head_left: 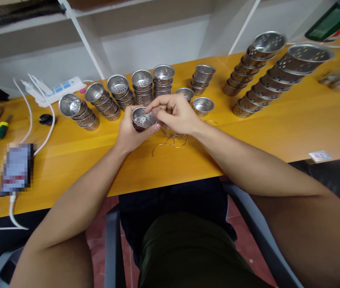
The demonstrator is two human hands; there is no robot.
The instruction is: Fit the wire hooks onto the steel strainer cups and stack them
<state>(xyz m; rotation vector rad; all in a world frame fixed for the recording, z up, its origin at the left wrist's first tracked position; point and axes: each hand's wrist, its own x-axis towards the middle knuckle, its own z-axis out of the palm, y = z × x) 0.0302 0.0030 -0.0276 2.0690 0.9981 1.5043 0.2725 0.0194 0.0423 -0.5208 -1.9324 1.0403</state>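
Observation:
A small perforated metal cup (142,116) is held upright, just above the table, in my left hand (130,132), whose fingers and thumb wrap its side. My right hand (177,114) is at the cup's right rim with thumb and forefinger pinched together; whatever is between them is too small to make out. Below that hand, several thin, curved metal wires (177,145) lie loose on the table. Two single perforated cups stand just behind: one cup (203,106) to the right, and another cup (184,93) partly covered by my right hand.
Short stacks of similar cups (98,96) line the back of the yellow table (265,140). Taller leaning stacks (265,90) stand at the right. On the left are a phone (16,170) with white cables, a power strip (63,90) and a screwdriver (0,130). White shelving (158,36) rises behind.

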